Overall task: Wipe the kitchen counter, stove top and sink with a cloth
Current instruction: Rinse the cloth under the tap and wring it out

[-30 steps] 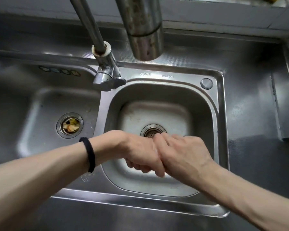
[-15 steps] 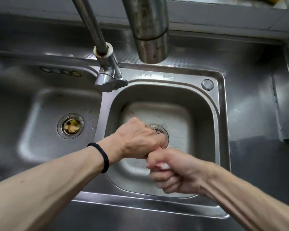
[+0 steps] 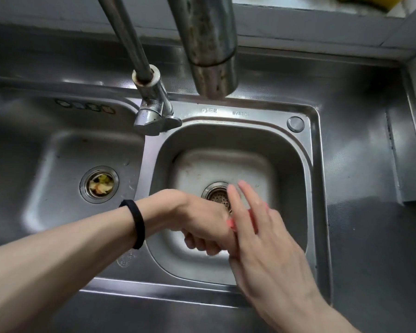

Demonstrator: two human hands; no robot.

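Observation:
My two hands meet over the right basin of a steel double sink. My left hand, with a black band on its wrist, has its fingers curled downward. The palm of my right hand lies against it, fingers straight and pointing toward the basin's strainer drain. No cloth shows in either hand; what lies under the left hand's fingers is hidden.
A thick faucet spout hangs above the right basin, and a thinner tap stands on the divider. The left basin has food scraps in its drain. Steel counter runs right. Something yellow lies on the sill.
My right hand has gone from a fist to straight fingers and now lies against the left hand. Both hands have shifted slightly toward the basin's front.

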